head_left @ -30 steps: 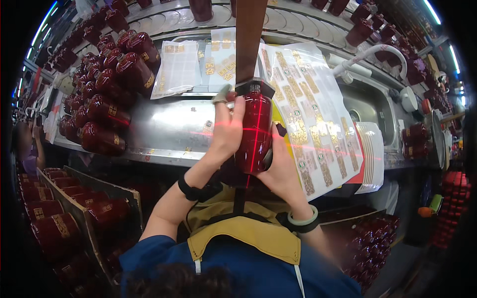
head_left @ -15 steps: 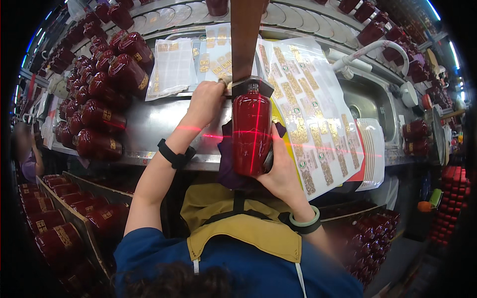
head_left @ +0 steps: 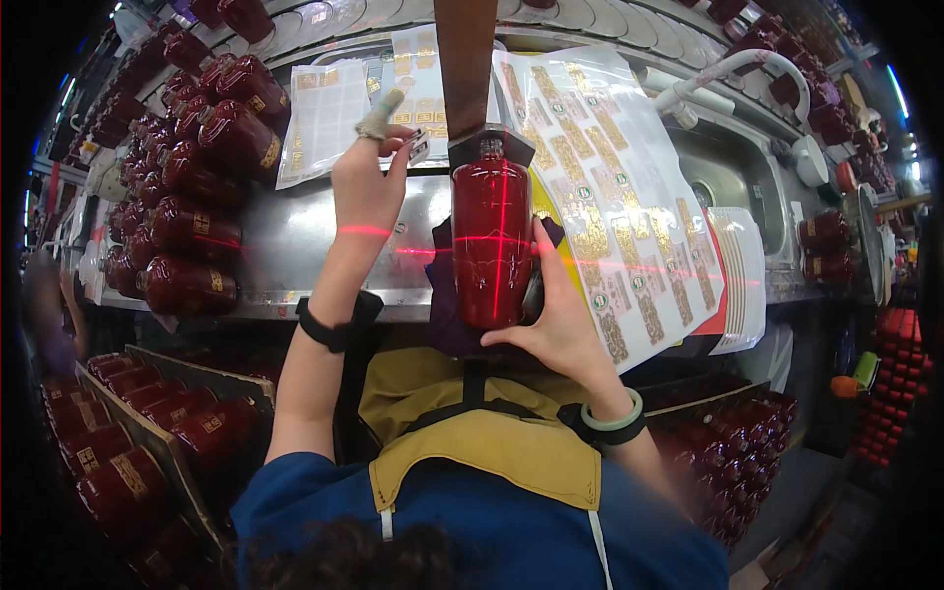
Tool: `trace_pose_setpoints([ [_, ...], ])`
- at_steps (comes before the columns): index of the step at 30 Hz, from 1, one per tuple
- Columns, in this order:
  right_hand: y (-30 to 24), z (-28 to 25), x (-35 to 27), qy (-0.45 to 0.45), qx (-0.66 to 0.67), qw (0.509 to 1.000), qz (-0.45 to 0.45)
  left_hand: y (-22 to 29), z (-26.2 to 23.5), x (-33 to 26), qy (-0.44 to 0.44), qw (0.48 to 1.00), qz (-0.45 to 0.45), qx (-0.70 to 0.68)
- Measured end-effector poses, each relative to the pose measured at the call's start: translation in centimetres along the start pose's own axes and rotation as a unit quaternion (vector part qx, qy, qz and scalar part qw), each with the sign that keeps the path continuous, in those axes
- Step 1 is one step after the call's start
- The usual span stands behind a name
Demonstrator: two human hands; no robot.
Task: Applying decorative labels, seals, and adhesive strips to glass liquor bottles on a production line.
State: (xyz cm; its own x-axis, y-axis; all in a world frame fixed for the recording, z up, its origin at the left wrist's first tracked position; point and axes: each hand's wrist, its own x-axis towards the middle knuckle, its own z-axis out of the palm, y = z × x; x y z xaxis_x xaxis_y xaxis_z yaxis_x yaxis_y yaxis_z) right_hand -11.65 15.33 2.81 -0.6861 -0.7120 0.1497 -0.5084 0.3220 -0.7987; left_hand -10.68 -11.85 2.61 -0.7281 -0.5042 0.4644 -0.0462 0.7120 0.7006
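Red bottle (head_left: 480, 211) | neck away, axis fore-aft | right fingers (head_left: 554, 270) grip it | left fingers (head_left: 397, 172) pinch apparent label (head_left: 420, 148)

Wearing a mustard-yellow bib apron (head_left: 482, 464) here, with black strapping (head_left: 474, 405) across it! Showing narrow white straps (head_left: 386, 524) at the apron's near corners, and a blue short-sleeved T-shirt (head_left: 295, 499) spreading to both sides of it. Over to the apron's left, sporting a black wristband (head_left: 323, 329) behind the left hand (head_left: 369, 185), plus a pale finger cot (head_left: 378, 120). To the apron's right, pairing a pale-green bangle (head_left: 621, 423) with a black band (head_left: 612, 438) behind the right hand (head_left: 567, 339).
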Motion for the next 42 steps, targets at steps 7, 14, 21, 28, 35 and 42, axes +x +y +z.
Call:
trace_pose_setpoints([
  [7, 0.9, -2.8, 1.8, -0.002, 0.255, 0.959, 0.123, 7.2, -1.7, -5.0, -0.102, 0.979, 0.175, -0.039],
  [14, -0.2, -3.4, 7.0, 0.071, 0.231, 0.967, 0.083, 9.2, -2.4, -5.9, -0.069, 0.983, 0.114, -0.127],
  [21, 0.7, -0.9, 10.8, 0.064, 0.146, 0.985, 0.071, 7.8, 1.2, -6.7, -0.168, 0.837, -0.279, -0.439],
  [28, 0.4, -2.5, 10.1, -0.011, 0.298, 0.944, 0.141, 7.3, 0.7, -6.9, -0.184, 0.823, -0.281, -0.459],
  [35, 0.2, -2.4, 9.8, 0.012, 0.306, 0.943, 0.133, 7.4, 0.4, -7.0, -0.184, 0.817, -0.296, -0.46],
  [42, -0.3, -2.3, 9.9, 0.018, 0.275, 0.951, 0.143, 7.0, 0.3, -7.0, -0.196, 0.813, -0.277, -0.474],
])
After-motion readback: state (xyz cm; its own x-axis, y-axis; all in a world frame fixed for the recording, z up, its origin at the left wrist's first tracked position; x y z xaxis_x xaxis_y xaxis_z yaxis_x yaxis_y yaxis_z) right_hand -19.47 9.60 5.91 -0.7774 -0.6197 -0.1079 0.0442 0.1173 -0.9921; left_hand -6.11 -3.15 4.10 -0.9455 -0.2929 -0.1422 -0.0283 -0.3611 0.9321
